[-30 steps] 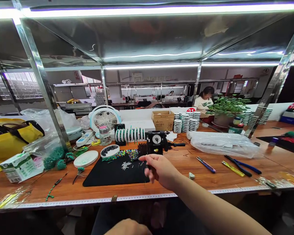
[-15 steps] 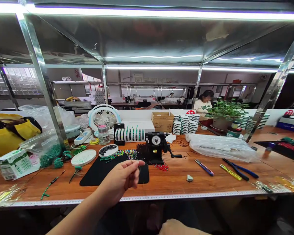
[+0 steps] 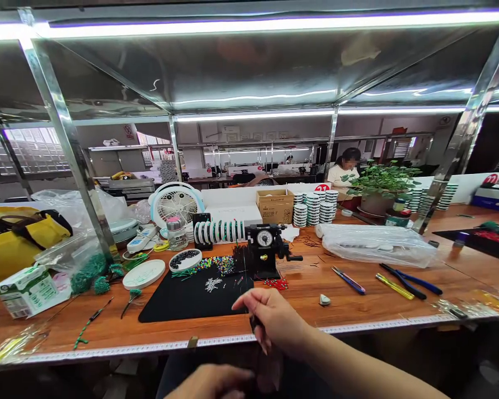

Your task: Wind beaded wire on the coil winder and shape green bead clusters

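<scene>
My right hand (image 3: pixel 270 318) is above the front edge of the table, thumb and index finger pinched on a thin thread (image 3: pixel 244 271), faintly visible above the fingertips. A small dark thing shows below the pinch; its kind is unclear. Low at the bottom edge is my left hand (image 3: pixel 216 382), smeared by motion, its fingers partly cut off. Behind both lies a black mat (image 3: pixel 178 305) bearing small silvery pieces (image 3: pixel 213 285) and many coloured beads (image 3: pixel 218 266). A black hand-crank winding machine (image 3: pixel 264 252) with a round dial stands behind my right hand.
White spools (image 3: pixel 218 231) line up left of the machine. A white dish (image 3: pixel 185 259) holds black beads; another white lid (image 3: pixel 143 275) lies left. At right are a utility knife (image 3: pixel 348 281), a yellow tool (image 3: pixel 395 286), pliers (image 3: pixel 411 281) and a plastic-wrapped bundle (image 3: pixel 378 244). A person (image 3: pixel 344 169) sits beyond.
My left hand has dropped from over the mat to the bottom edge. My right hand has risen from the bottom edge to the table's front, uncovering the silvery pieces on the mat.
</scene>
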`<state>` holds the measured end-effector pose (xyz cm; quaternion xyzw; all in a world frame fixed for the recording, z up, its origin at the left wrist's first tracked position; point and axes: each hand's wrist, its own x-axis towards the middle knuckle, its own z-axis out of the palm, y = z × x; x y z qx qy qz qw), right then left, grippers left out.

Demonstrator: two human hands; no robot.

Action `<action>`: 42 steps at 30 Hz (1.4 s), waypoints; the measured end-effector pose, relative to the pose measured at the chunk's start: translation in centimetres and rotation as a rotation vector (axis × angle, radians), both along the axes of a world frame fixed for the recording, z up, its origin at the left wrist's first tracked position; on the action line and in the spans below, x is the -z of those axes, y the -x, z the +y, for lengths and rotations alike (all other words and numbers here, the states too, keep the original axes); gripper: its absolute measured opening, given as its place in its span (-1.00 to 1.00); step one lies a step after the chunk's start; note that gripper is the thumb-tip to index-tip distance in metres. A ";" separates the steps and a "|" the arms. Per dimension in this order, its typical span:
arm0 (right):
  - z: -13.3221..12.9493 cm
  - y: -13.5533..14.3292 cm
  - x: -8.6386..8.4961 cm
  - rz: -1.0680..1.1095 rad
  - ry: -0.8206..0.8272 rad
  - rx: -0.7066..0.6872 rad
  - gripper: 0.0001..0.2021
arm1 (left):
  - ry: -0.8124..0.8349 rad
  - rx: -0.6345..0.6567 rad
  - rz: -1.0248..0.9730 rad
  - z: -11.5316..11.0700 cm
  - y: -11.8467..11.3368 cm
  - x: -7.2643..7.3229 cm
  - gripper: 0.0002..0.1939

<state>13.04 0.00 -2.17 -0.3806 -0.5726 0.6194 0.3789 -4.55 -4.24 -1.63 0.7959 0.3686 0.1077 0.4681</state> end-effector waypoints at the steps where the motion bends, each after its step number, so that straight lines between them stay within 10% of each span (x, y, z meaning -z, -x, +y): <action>1: -0.5 -0.2 0.5 -0.102 -0.042 -0.020 -0.52 | -0.021 -0.051 -0.046 0.6 0.2 -0.6 -0.75; 5: -2.7 -0.7 2.1 -0.369 -0.244 -0.092 -0.57 | 0.073 -0.482 -0.270 3.8 -0.5 -2.7 -0.58; 8: -3.7 -0.6 2.9 -0.487 -0.347 -0.168 -0.63 | 0.388 -0.565 -0.553 5.6 -2.3 -3.3 -0.60; 12: -2.9 -2.2 2.6 -0.569 -0.477 -0.109 -0.66 | 0.444 -0.558 -0.805 6.2 -3.7 -3.0 -0.75; 18: 6.1 -10.6 -0.1 -0.997 -0.805 0.679 -0.69 | 0.366 -0.544 -0.675 5.6 -3.3 -2.4 -0.73; 25: 14.0 -13.9 2.4 -1.273 -0.682 0.376 -0.74 | 0.404 -0.532 -0.607 5.8 -3.3 -2.7 -0.72; 37: 14.9 -13.7 3.4 -1.348 -0.675 0.385 -0.74 | 0.066 -0.408 -0.530 2.1 -2.9 -3.0 -0.74; 42: 15.0 -13.5 2.9 -1.349 -0.674 0.392 -0.73 | -0.029 -0.155 -0.459 -0.1 -3.1 -2.4 -0.75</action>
